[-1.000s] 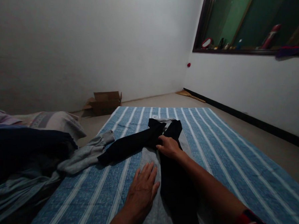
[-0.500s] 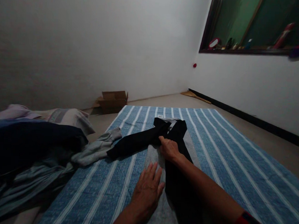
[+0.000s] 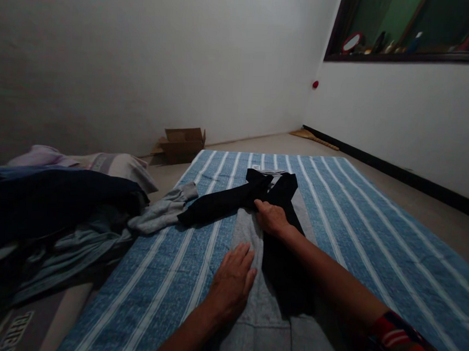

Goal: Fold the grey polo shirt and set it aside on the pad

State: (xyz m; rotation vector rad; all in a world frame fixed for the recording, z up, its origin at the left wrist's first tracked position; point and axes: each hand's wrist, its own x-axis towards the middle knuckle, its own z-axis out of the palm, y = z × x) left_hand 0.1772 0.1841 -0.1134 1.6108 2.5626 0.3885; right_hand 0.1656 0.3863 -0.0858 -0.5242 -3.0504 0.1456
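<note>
A black-and-grey long-sleeved top (image 3: pixel 250 239) lies lengthwise on a blue sheet with white stripes (image 3: pixel 342 223). Its collar points away from me, and one black sleeve (image 3: pixel 217 203) stretches out to the left, ending in a grey part (image 3: pixel 165 211). My left hand (image 3: pixel 233 275) rests flat on the grey left side of the top, fingers extended. Farther up, my right hand (image 3: pixel 271 218) is closed on the black cloth below the collar, near where the sleeve begins. My right forearm covers part of the top's right side.
A heap of dark clothes (image 3: pixel 60 203) is piled along the left, with a pale folded cloth (image 3: pixel 117 167) behind it. Beyond the sheet, an open cardboard box (image 3: pixel 183 146) stands on the floor by the wall. A broom (image 3: pixel 315 138) lies in the far corner.
My view has tipped downward, showing the top's lower grey hem. My left hand's fingers lie closer together, and my right hand keeps its hold on the black cloth.
</note>
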